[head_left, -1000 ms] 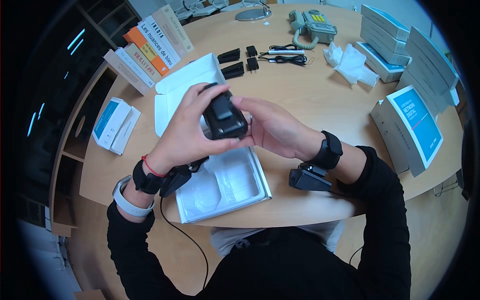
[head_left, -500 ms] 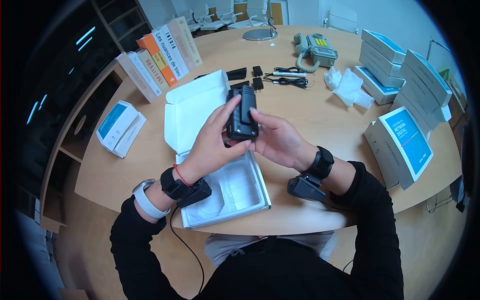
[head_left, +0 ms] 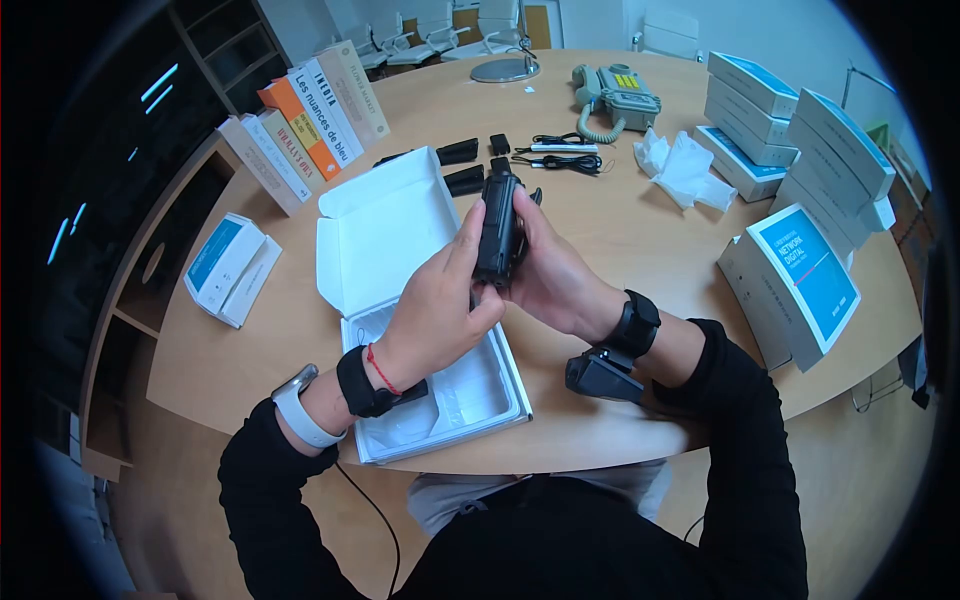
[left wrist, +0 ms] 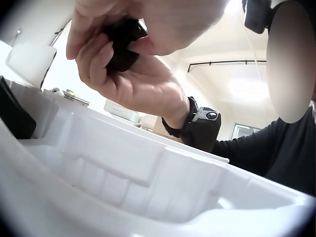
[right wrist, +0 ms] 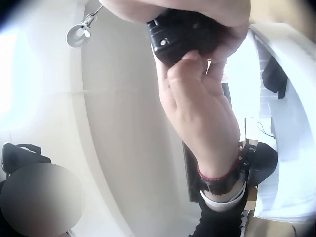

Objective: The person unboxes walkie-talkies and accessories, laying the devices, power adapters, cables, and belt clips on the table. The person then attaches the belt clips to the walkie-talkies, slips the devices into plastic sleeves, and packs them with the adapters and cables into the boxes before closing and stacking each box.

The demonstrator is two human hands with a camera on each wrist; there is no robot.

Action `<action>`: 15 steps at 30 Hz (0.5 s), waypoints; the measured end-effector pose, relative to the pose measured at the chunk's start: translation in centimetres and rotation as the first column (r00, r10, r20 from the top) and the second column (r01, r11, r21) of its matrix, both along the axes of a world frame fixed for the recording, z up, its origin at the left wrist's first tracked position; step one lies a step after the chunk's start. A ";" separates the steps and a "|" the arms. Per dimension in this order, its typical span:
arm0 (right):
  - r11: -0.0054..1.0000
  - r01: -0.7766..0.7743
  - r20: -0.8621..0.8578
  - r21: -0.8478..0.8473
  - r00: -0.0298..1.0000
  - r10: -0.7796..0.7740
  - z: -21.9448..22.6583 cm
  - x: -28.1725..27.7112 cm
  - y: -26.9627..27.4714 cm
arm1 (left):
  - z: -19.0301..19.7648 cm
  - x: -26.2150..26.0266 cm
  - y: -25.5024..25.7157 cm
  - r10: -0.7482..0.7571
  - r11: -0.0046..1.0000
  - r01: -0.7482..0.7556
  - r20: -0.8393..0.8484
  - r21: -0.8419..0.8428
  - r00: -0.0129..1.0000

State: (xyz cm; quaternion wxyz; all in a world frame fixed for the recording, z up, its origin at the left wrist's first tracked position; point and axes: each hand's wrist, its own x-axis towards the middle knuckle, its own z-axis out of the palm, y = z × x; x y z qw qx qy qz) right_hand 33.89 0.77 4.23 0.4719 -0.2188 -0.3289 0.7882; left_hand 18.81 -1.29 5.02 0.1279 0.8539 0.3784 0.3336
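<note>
A black walkie-talkie [head_left: 497, 235] with a belt clip is held between both hands above the table, its narrow side facing up in the head view. My left hand [head_left: 430, 310] grips it from the left, thumb at its lower end. From the other side my right hand [head_left: 560, 272] holds it, thumb along the upper part. The right wrist view shows one end of the walkie-talkie [right wrist: 170, 42] between the fingers. Below the hands lies an open white box [head_left: 385, 235] with a moulded tray [head_left: 480, 385], partly hidden by the left hand and wrist.
Behind the box lie black pieces [head_left: 465, 180], a small charger plug [head_left: 499, 144] and cables [head_left: 560, 162]. A desk phone [head_left: 620, 97] and crumpled white plastic [head_left: 685, 172] sit further right. Boxes [head_left: 790, 285] stand at the right, books [head_left: 310, 120] and another box [head_left: 232, 268] at the left.
Both hands have shifted right and turned the walkie-talkie from its back, where the clip showed, onto its narrow side. It now stands more upright in the head view.
</note>
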 end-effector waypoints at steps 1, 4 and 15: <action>1.000 0.014 0.021 0.011 1.000 -0.015 0.1 -0.1 0.0 | -0.2 0.0 0.1 -0.003 0.998 0.005 -0.028 0.066 1.000; 0.999 0.027 0.044 0.029 0.999 -0.028 -0.1 0.0 0.1 | 0.0 -0.1 0.0 0.003 0.997 0.000 -0.039 0.082 0.999; 0.992 0.100 0.087 0.076 0.990 -0.106 -0.6 0.4 0.7 | -0.3 0.2 0.1 0.026 0.999 -0.029 0.083 0.040 0.996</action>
